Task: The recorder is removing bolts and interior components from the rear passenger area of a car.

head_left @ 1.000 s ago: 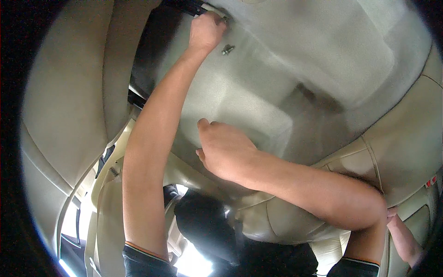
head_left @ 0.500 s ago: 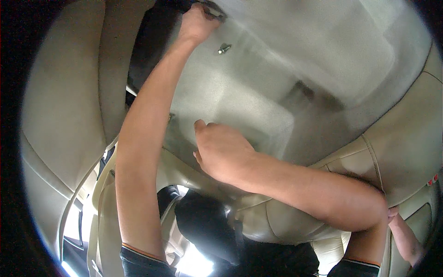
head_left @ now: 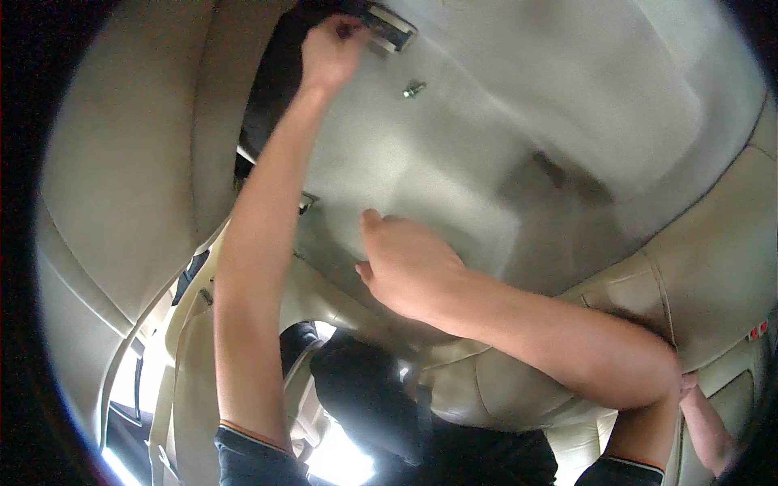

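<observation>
My left hand reaches far forward, beside a dark slotted metal bracket at the edge of the grey carpet. Its fingers are curled and a little blurred; what they hold, if anything, is hidden. Just right of it, a small metal bolt lies on the carpet. My right hand hovers low over the carpet, bent inward with its fingers closed. The back of that hand hides whatever may be in its grip.
Beige leather seats stand at left and right. A small metal fitting shows beside my left forearm. The carpet has a dark cutout. Another person's forearm is at lower right.
My left hand has drawn back leftward from the slotted bracket, which now shows more fully. The whole view has shifted slightly; my right hand keeps nearly the same pose.
</observation>
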The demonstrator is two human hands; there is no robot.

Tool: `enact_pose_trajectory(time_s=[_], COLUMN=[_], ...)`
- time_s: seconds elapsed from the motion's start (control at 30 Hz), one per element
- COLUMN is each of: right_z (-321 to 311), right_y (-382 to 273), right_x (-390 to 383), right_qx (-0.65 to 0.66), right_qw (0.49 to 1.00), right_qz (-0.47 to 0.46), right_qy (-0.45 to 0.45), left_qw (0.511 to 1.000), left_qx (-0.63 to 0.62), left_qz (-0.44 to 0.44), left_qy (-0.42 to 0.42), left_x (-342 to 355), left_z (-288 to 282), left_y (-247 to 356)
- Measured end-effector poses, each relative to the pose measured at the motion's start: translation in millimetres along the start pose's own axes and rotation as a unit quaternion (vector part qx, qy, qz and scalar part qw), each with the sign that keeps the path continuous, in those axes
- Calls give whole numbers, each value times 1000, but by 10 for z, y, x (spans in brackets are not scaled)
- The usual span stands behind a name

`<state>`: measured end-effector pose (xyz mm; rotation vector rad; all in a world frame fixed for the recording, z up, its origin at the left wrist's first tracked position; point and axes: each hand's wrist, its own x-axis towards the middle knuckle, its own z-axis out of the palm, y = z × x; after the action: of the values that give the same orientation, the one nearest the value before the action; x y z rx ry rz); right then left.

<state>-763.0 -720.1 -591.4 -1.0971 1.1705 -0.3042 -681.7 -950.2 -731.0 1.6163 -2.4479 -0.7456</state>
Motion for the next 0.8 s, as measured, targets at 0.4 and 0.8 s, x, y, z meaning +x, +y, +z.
enact_pose_trajectory(time_s=[0.4, 0.8], right_z=[89, 48], right_y=[193, 189], right_x=[34, 41], right_qx=[-12, -21], right_qw=[998, 999], right_qz=[-31, -11], right_qy=[48, 29], left_qw=[729, 957], left_qx=[-554, -120], left_qz=[-391, 78], left_qy=[-95, -253], left_x=[-1481, -2333], left_z=[344, 1153], left_y=[-74, -549])
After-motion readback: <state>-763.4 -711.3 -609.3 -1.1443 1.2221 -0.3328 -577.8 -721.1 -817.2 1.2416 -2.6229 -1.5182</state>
